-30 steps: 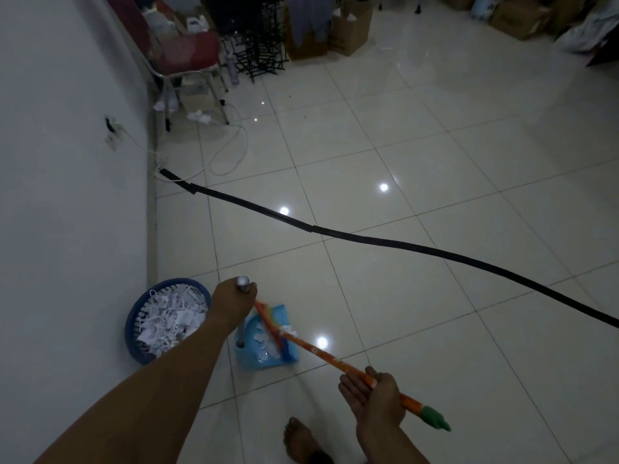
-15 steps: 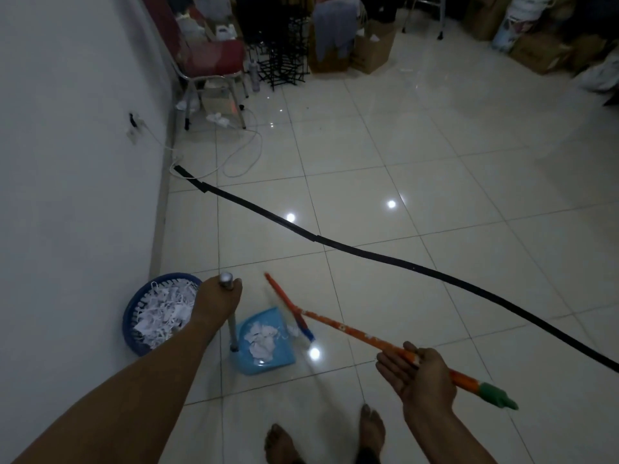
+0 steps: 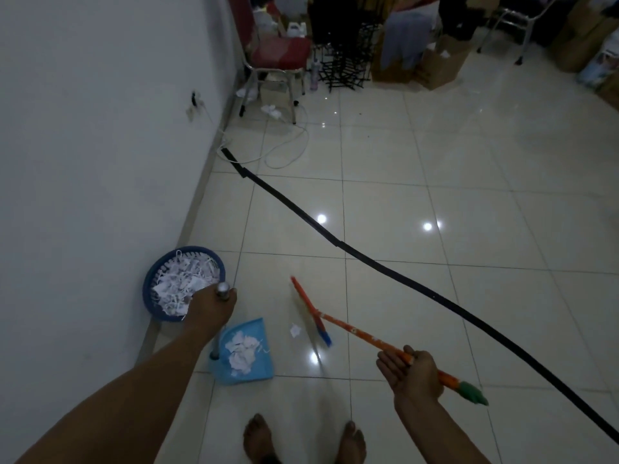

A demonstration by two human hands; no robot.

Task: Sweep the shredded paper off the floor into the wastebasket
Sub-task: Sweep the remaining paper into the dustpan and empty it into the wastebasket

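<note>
A round blue wastebasket point(image 3: 152, 279) stands against the left wall, heaped with shredded paper. A light blue dustpan point(image 3: 259, 370) lies on the tiles to its right and holds a small pile of white scraps point(image 3: 241, 354). My left hand point(image 3: 211, 313) grips the top of the dustpan's upright metal handle. My right hand point(image 3: 413, 373) holds the orange broom stick point(image 3: 361, 334) near its green end, and the broom head point(image 3: 310, 309) hovers right of the dustpan. One paper scrap point(image 3: 294, 329) lies on the floor between the dustpan and the broom head.
A black cable strip point(image 3: 385, 267) runs diagonally across the tiles from the wall to the lower right. A red chair point(image 3: 278, 55), a black wire rack point(image 3: 345, 58) and cardboard boxes point(image 3: 442, 65) crowd the far end. My bare feet point(image 3: 301, 440) are at the bottom edge.
The broom head has swung out of the dustpan to the right, leaving a pile of scraps in the pan. My right hand moved right with the stick. The left hand kept its grip.
</note>
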